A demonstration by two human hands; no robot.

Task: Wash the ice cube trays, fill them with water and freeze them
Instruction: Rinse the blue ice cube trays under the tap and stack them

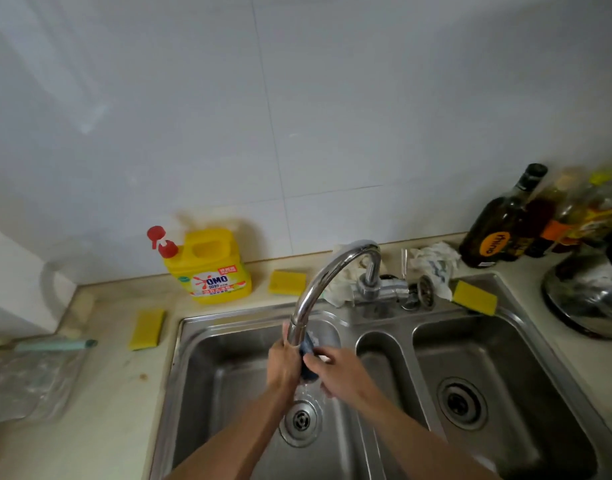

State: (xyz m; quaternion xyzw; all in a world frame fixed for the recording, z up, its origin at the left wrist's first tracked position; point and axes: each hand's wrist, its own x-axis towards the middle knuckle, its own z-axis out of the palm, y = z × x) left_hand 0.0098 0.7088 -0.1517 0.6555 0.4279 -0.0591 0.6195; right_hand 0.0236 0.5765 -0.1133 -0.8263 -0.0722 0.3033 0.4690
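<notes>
Two basins made up the steel sink [193, 393]; the faucet [308, 296] arched over the left one. Both forearms reached in from below, and beneath the spout the left hand [283, 363] and right hand [337, 374], fingers curled, gripped a dark blue ice cube tray [308, 348] between them.

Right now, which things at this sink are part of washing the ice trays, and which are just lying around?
In the job: dark blue tray, apparently, gripped by left hand and right hand; faucet; left basin.
Lying about: detergent bottle, yellow sponges, rags, bottles, steel pot, plastic bag.
</notes>
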